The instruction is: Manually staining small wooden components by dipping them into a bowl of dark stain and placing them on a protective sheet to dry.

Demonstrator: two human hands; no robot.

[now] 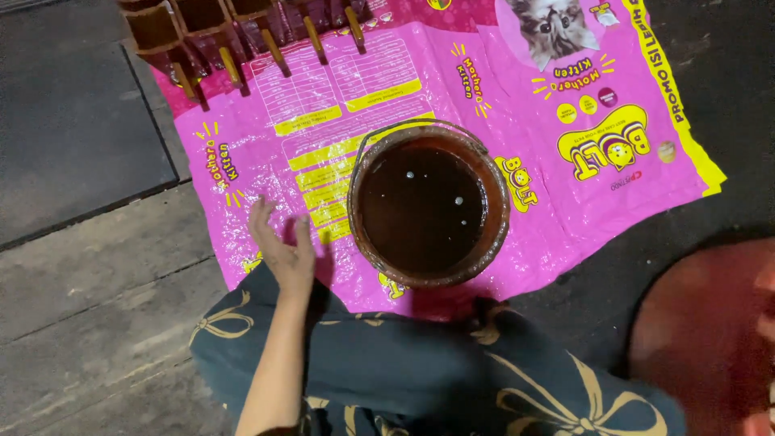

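Observation:
My left hand (pixel 280 249) hovers with fingers spread over the near left edge of a flattened pink pet-food bag (pixel 565 202) spread on the floor. It holds nothing. Just right of it stands a round bucket (pixel 428 274) with a stained brown rim and a thin wire handle, filled with dark brown liquid. At the bottom right a large blurred red-brown round shape (pixel 702 339) sits close to the camera. Pale finger-like forms, probably my right hand (pixel 767 323), lie at its right edge, and their grip is too blurred to read.
Several brown-coated wooden pieces with stick handles (pixel 194 40) lie in a row along the bag's far left edge. A dark cloth with gold bow patterns (pixel 420 363) covers my lap. Grey concrete floor (pixel 89 274) lies to the left, with a darker slab (pixel 73 121) beyond it.

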